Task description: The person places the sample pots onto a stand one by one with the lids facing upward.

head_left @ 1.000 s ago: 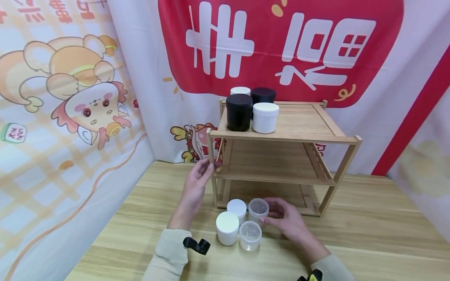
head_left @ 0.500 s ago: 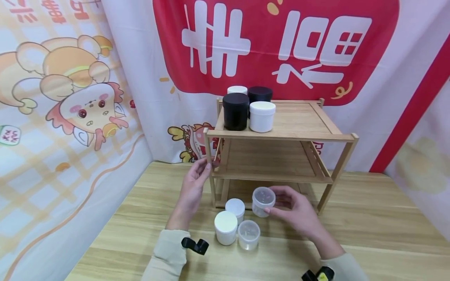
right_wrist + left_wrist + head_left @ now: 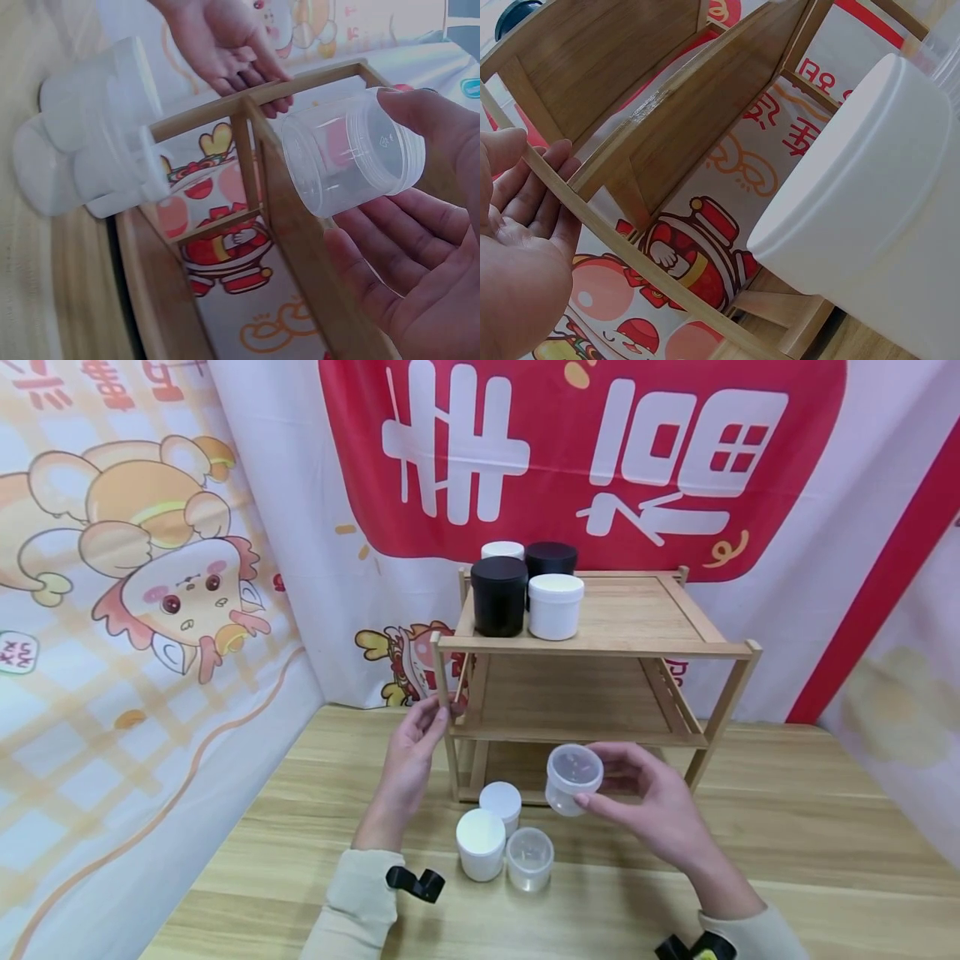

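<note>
My right hand (image 3: 656, 806) holds a clear plastic jar (image 3: 573, 777) with a lid, thumb on the near side and fingers behind. The jar is raised off the table, in front of the wooden rack's (image 3: 652, 610) lower shelves. With thumb and fingers about it, my left hand (image 3: 405, 760) grips the rack's front left post (image 3: 604, 229). On the table before the rack stand a larger white jar (image 3: 481, 845), a smaller white jar (image 3: 501, 803) and another clear jar (image 3: 530, 862), close together. The right wrist view shows the held clear jar (image 3: 345, 157) tipped sideways by the camera's angle.
On the rack's top shelf, at the left, a black jar (image 3: 498, 597) and a white jar (image 3: 556, 607) stand in front of another black jar (image 3: 551, 557) and another white jar (image 3: 502, 550). Printed cloth (image 3: 285, 443) hangs behind and at the sides.
The right hand has lifted the clear jar from the group on the table and carried it up and to the right. The left hand stays at the post. The view has shifted slightly.
</note>
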The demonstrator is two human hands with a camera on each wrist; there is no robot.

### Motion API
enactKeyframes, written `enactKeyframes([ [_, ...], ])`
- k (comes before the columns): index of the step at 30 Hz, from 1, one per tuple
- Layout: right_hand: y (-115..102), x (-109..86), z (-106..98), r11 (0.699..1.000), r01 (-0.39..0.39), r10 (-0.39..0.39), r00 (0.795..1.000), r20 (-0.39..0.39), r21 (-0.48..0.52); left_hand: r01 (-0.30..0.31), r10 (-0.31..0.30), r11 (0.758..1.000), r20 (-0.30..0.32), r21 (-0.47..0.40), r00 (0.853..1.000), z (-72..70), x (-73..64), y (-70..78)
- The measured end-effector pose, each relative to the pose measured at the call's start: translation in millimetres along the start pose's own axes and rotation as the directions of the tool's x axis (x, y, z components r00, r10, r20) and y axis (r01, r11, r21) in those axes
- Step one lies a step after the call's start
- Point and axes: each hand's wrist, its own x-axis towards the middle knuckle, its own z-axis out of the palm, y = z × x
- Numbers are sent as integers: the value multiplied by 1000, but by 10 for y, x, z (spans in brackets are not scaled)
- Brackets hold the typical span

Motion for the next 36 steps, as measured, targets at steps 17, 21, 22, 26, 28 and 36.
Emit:
enactKeyframes([
  [17, -145, -22, -242, 965, 109, -101, 994, -45, 239, -31, 31, 1000, 5, 2, 999, -5, 16, -28],
  [21, -217, 20, -343, 950, 143, -132, 990, -58, 279, -32, 32, 999, 9, -5, 999, -10, 12, -32],
  [22, -248, 34, -375, 952, 143, -132, 989, -59, 270, -30, 30, 1000, 7, -7, 1000, -11, 11, -37],
  [26, -407, 91, -517, 980, 110, -101, 993, -61, 165, -30, 30, 1000, 7, -3, 1000, -14, 22, -52],
  [28, -492, 119, -587, 995, 72, -68, 996, -62, 70, -31, 31, 1000, 6, 1, 1000, -15, 25, -56],
  [36, -801, 298, -842, 994, -69, 62, 995, -76, -84, -33, 33, 999, -4, 27, 999, -4, 26, -55],
])
